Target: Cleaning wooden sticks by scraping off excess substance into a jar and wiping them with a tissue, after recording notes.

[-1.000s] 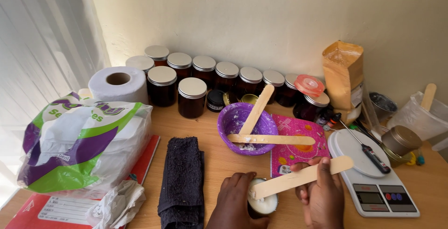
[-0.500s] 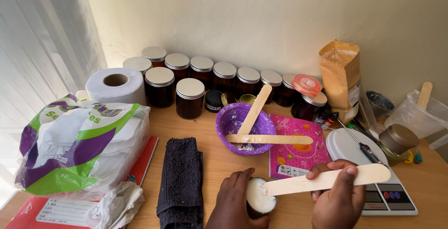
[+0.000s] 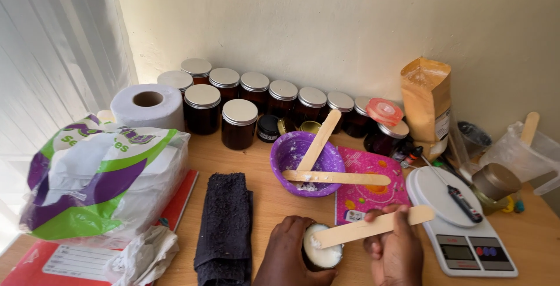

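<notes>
Wooden table (image 3: 265, 195) against cream wall, left hand (image 3: 286, 257) wrapped round jar (image 3: 321, 250) at 6 o'clock, right hand (image 3: 396, 251) gripping stick (image 3: 373, 227) dipped in it, purple bowl (image 3: 306, 160) at 12, scale (image 3: 466, 227) at 3.

Bright daylight from left curtain (image 3: 41, 58), soft shadows, sharp focus

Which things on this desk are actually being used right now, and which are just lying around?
In use:
left hand
small jar
right hand
wooden stick

Lying about:
purple bowl
black towel
kitchen scale
toilet roll
lidded jars
</notes>
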